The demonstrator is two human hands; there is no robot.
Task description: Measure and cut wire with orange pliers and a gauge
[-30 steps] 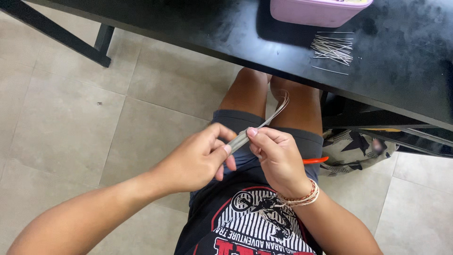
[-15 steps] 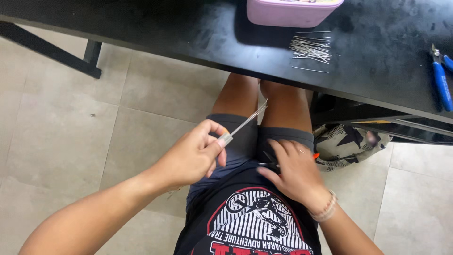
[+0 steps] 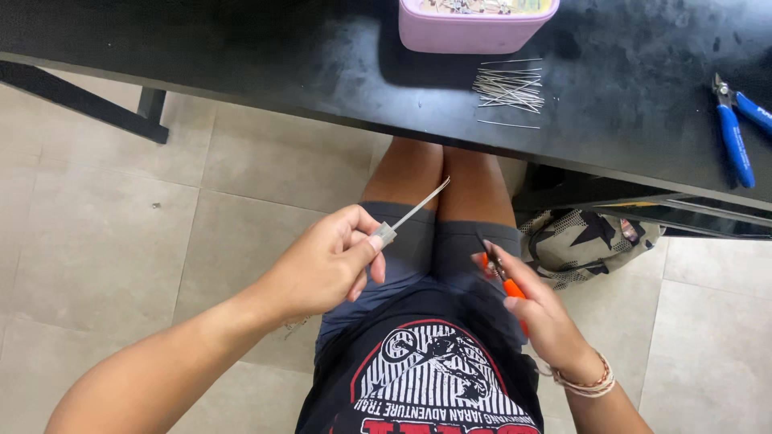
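Looking down from my head at my own lap, I take the black table [image 3: 241,64] as my landmark: both my hands are on the near side of its front edge, below it, over my knees. My left hand [image 3: 326,261] is curled closed, thumb and forefinger pinched on the sleeved end of a thin grey wire strip [image 3: 414,210], whose free end points up toward the table edge. My right hand [image 3: 540,315] lies on my right thigh, fingers loosely bent around an orange-handled tool [image 3: 503,277]; I have it in a light grasp, though I cannot tell what its working tip looks like. The hands are apart, the strip touching nothing but my fingers. On the table, near its front edge, a loose bundle of cut wires [image 3: 508,87] lies just before a pink tray [image 3: 474,28], and blue-handled pliers [image 3: 733,133] rest toward its right end. Under the table on the right sits a patterned bag [image 3: 591,241]. I judge I am between strokes: strip held ready, tool just being taken up. The next move would call for lifting the tool to the strip's free end and steadying my left pinch.
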